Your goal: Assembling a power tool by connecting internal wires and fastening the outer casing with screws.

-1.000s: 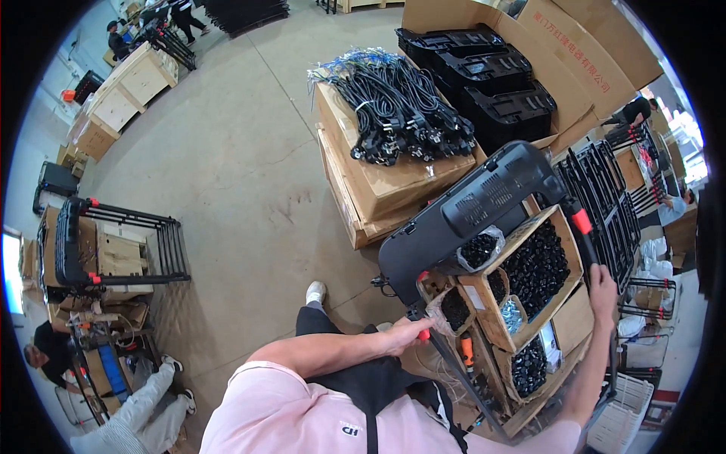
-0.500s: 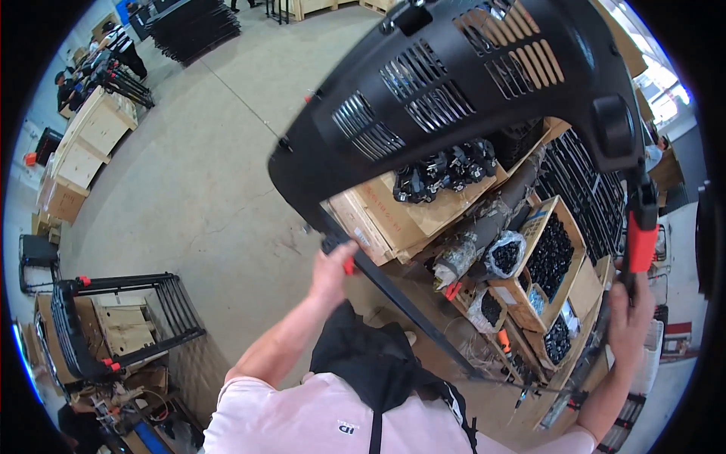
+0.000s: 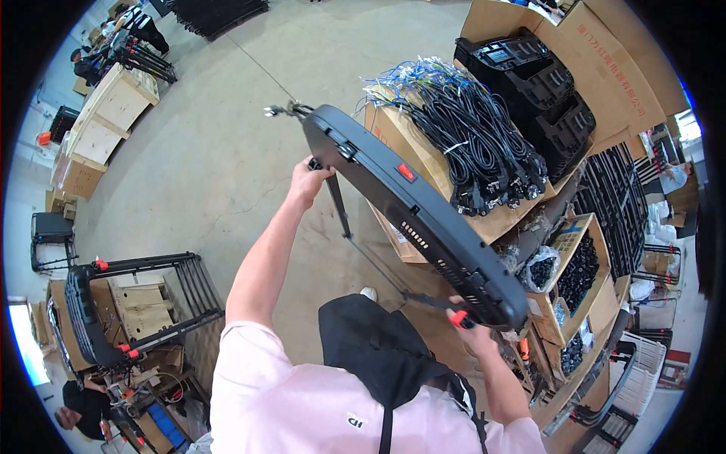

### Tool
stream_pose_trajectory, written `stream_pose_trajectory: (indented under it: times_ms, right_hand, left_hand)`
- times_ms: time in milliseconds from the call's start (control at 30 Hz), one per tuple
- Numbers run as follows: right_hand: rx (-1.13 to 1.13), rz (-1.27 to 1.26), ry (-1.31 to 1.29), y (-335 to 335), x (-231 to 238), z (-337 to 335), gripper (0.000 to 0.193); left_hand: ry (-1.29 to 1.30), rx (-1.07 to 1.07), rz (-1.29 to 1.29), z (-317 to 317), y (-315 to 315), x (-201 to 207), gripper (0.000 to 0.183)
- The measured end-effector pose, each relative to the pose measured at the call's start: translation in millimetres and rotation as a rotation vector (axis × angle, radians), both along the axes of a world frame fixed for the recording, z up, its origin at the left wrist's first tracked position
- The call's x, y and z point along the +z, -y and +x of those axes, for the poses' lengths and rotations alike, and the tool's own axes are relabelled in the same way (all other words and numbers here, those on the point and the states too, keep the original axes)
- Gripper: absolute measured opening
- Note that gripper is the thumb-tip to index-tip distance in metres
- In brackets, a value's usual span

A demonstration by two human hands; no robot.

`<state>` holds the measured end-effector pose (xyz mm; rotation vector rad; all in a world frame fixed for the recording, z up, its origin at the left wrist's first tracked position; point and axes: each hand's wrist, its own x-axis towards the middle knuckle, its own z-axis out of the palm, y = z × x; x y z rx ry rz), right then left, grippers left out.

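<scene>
Tilted across my front is a black machine frame (image 3: 401, 200) with a long, rounded plastic housing, vent slots, a red rocker switch (image 3: 407, 172) and thin dark legs. My left hand (image 3: 308, 183) is closed on the frame close under the far left end of the housing. At the near right end, my right hand (image 3: 475, 333) grips the frame beside a red fitting (image 3: 460, 318); some of its fingers are hidden. Loose wire ends (image 3: 283, 111) stick out past the housing's far end.
To the right, a carton holds bundled black power cords (image 3: 473, 136) beside stacked black plastic housings (image 3: 541, 91). Nearer stand wooden bins of small black parts (image 3: 581, 272). A similar black frame (image 3: 87, 314) stands at left. Other people (image 3: 91, 412) are near benches and crates.
The frame has swung down and turned, now showing its narrow side with the red switch instead of its vented face. My right hand has come inward to the left; my left hand has risen.
</scene>
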<state>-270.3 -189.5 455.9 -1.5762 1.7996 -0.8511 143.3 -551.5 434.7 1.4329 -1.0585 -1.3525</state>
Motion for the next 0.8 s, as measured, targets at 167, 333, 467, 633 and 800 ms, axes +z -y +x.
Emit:
stream_pose_trajectory:
  times_ms: [167, 333, 467, 633, 800]
  right_hand:
    - [-0.03, 0.089, -0.107, 15.3, -152.6, 27.6, 0.036]
    - [-0.138, 0.234, -0.166, 27.4, -181.0, 28.0, 0.041]
    - [-0.083, 0.284, -0.115, 47.4, -167.2, 36.6, 0.04]
    - [0.077, 0.611, -0.378, 56.1, -128.1, 23.2, 0.04]
    - [-0.263, 0.703, -0.052, -34.9, -129.4, -7.3, 0.043]
  left_hand:
    - [0.056, -0.033, 0.029, -6.6, 53.4, -37.2, 0.036]
    - [0.174, -0.048, 0.12, -50.8, 84.1, -47.5, 0.046]
    - [0.24, 0.002, 0.057, -50.4, 109.8, -69.6, 0.043]
    - [0.459, 0.187, -0.037, -74.9, 86.9, -110.6, 0.052]
    - [0.447, -0.231, 0.271, -119.7, -75.1, -220.1, 0.043]
